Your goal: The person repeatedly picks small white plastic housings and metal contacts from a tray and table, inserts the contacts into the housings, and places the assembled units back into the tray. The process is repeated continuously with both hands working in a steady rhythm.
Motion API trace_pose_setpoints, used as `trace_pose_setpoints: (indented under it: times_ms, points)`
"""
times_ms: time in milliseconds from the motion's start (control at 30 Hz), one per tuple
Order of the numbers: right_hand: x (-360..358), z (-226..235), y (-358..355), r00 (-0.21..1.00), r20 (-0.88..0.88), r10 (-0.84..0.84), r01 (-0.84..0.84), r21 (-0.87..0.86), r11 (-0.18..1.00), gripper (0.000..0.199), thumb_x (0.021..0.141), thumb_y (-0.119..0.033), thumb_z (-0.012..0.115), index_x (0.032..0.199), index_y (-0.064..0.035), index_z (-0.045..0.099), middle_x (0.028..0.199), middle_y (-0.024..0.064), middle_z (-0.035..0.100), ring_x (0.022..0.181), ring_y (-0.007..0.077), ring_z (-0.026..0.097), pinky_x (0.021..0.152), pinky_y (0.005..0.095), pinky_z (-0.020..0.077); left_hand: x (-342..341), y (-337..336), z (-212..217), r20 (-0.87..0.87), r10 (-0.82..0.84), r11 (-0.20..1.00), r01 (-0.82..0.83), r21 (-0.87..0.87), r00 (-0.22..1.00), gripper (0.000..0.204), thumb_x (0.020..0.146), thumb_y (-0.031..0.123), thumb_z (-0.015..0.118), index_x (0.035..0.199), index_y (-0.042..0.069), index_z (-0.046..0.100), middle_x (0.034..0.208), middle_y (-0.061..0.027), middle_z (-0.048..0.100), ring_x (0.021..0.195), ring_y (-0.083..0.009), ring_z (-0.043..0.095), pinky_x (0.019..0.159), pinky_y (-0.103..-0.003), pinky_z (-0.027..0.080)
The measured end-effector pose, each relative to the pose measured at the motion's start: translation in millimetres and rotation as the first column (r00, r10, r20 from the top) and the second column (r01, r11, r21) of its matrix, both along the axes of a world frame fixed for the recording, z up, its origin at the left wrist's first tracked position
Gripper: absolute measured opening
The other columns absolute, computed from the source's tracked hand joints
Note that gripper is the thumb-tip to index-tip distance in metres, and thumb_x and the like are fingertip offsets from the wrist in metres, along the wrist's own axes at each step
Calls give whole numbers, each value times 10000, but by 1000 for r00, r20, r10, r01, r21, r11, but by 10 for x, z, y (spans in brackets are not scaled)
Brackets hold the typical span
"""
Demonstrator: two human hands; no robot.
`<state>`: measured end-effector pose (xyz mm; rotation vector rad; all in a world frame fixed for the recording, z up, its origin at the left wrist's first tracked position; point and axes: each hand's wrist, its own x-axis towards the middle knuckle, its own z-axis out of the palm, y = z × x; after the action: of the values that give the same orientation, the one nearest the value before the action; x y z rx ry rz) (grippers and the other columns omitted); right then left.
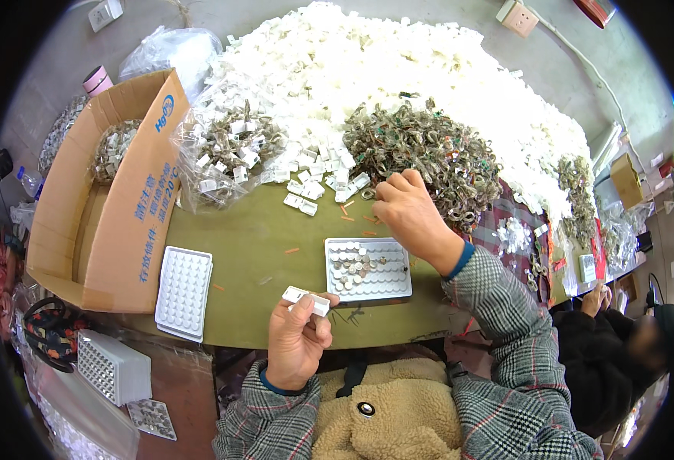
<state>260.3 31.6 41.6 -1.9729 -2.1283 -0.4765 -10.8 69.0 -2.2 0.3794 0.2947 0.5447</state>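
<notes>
At the desk's near edge the left hand (297, 337) pinches a small white plastic piece (307, 300); just beyond it lies a white tray (367, 269) partly filled with round parts; the right hand (407, 211), fingers curled, reaches into the tangled metal clips (429, 153) mid-desk.

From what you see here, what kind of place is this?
Probably a small workshop for hand assembly. A huge heap of white plastic parts covers the table, trays hold sorted pieces, and the left hand holds one white part.
</notes>
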Motion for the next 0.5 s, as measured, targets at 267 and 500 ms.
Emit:
trace_pose_setpoints:
  times_ms: [267,500]
  points:
    - [223,-220,132,979,189,72,-62,-59,996,81,721,-105,644,640,-93,643,798,41,551,912,222,534,951,402,375,-23,-54,-35,-79,7,1000,-4,28,997,213,1022,166,552,1125,-18,584,1075,-187,682,732,-124,673,566,-223,569]
    - [105,-17,174,988,-133,80,-58,159,986,89,796,-71,667,851,-59,598,882,79,594,977,262,552,953,396,387,-66,-173,45,-140,16,998,-7,62,990,231,992,100,594,1181,-33,576,1086,-176,676,776,-136,679,612,-227,598]
